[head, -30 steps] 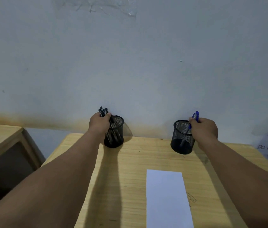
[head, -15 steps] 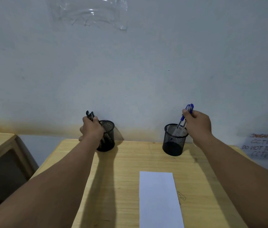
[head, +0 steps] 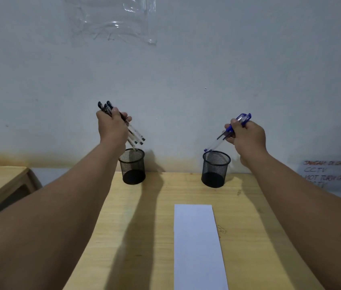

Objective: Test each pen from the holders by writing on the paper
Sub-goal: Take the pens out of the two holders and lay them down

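Where each fist closes, pen barrels vanish inside the grip.

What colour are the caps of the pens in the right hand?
Blue, on the pens in the right hand, head view.

Light was dim and flat, cool cast. Forearms threw long dark shadows across the table toward the camera. Plastic sheet on the wall showed glare. Wide-angle bending at edges; focus soft.
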